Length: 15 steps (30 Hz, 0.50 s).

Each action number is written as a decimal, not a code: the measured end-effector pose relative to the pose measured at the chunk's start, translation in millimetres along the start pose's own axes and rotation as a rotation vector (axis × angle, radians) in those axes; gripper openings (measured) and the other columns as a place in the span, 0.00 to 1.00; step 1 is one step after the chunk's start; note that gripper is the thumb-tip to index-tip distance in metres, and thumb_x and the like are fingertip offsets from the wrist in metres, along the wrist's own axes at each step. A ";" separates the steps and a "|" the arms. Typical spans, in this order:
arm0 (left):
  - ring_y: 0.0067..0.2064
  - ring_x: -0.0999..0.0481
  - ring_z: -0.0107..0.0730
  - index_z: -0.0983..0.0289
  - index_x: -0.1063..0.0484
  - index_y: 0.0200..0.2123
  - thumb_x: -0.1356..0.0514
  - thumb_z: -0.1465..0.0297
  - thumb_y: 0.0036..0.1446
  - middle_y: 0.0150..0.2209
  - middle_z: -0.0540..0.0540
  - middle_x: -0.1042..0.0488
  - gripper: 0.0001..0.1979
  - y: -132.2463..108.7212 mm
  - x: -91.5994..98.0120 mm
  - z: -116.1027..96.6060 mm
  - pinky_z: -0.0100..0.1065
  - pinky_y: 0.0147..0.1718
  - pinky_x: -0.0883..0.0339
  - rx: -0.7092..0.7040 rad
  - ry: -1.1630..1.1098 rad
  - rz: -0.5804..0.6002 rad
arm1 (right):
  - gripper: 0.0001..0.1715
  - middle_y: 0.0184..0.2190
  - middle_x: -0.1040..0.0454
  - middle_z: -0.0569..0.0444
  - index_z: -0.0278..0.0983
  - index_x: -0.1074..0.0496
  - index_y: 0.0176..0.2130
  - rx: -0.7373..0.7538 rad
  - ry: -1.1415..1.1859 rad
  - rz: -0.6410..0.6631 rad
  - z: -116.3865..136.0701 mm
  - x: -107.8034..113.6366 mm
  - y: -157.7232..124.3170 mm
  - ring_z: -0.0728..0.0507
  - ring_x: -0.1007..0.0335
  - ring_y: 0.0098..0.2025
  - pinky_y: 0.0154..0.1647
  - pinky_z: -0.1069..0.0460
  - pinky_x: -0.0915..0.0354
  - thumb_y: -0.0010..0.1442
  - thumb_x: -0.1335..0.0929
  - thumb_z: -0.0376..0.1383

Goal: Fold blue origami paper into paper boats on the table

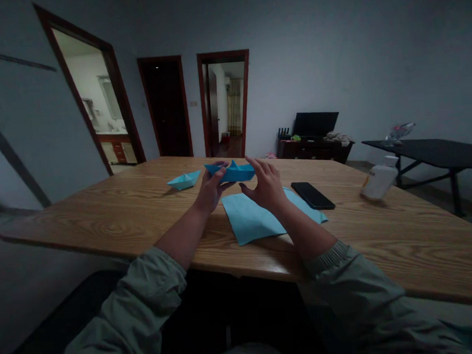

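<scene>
A blue folded paper boat (235,172) is held up above the table, its small peak pointing upward. My left hand (211,188) grips the boat's left end between thumb and fingers. Around the right end, my right hand (267,184) has its thumb and fingers spread apart; whether a fingertip touches the paper I cannot tell. Another paper boat (184,181), lighter blue, rests on the table to the left of my hands. Light blue paper sheets (255,219) lie below my hands, partly hidden by my right forearm.
On the wooden table (121,212), a black phone (312,195) lies at the right edge of the sheets. Farther right stands a white bottle (379,179). A dark side table (432,150) and a cabinet with a black screen (316,124) are beyond.
</scene>
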<state>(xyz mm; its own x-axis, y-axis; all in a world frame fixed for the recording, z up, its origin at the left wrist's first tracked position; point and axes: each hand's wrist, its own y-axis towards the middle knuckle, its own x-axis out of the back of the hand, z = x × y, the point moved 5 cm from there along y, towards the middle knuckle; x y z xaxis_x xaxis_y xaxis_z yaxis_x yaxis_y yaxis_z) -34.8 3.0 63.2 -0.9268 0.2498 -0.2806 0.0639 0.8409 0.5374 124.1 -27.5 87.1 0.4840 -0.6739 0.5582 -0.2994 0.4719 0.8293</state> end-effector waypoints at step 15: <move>0.49 0.27 0.35 0.60 0.36 0.39 0.42 0.52 0.50 0.47 0.56 0.26 0.20 11.1 27.6 -5.8 0.35 0.40 0.29 -0.044 -0.001 -0.147 | 0.46 0.64 0.49 0.44 0.40 0.53 0.66 0.027 0.031 -0.054 -4.0 8.4 0.4 0.32 0.54 0.64 0.61 0.36 0.52 0.55 0.32 0.43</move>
<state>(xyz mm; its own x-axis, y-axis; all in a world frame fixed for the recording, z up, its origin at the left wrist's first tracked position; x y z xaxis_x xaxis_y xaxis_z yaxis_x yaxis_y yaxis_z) -61.8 16.5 66.0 -0.9245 0.1262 -0.3598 -0.0888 0.8464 0.5251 131.3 -30.7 92.0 0.5254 -0.6794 0.5122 -0.2938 0.4201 0.8586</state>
